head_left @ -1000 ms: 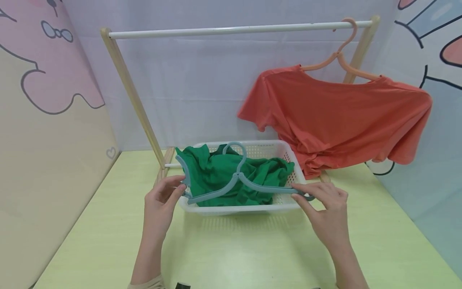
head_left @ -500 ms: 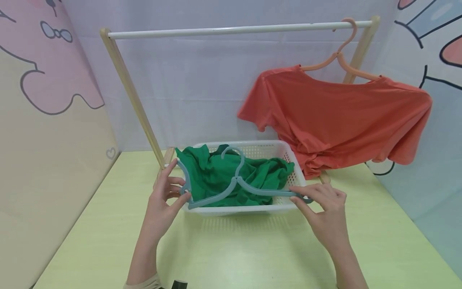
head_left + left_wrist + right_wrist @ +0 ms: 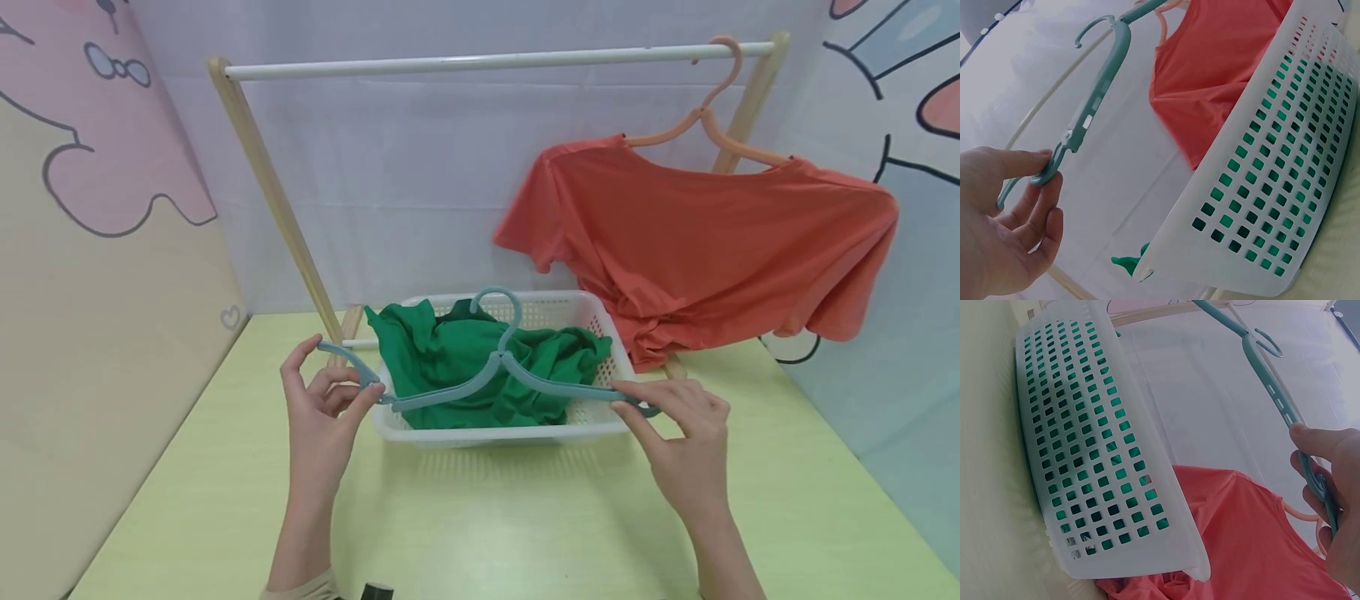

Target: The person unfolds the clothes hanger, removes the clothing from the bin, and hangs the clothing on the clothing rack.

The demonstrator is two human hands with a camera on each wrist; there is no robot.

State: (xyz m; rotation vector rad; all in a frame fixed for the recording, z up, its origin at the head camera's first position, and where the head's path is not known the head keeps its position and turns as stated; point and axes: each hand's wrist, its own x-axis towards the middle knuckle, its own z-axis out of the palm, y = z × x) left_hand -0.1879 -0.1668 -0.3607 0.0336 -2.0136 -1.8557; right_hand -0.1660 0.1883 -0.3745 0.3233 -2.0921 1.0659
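A blue-green plastic hanger is held up in front of the basket, its hook upward. My left hand pinches its left end between thumb and fingers. From there a curved end piece slants up and outward, with the index fingertip at its tip. My right hand pinches the right end of the hanger between thumb and index finger. The left wrist view shows the slotted hanger arm joined to the pinched end. Behind the hanger, a crumpled green garment fills much of the white basket.
A rack with a white rod and wooden posts stands behind the basket. At its right, a red T-shirt hangs on an orange hanger. The basket stands on a pale yellow-green table. Printed walls flank both sides.
The hanger's left end piece has swung from pointing up to slanting outward left. My left hand has shifted left, its index finger following that piece. The hanger has risen slightly; my right hand barely moved.
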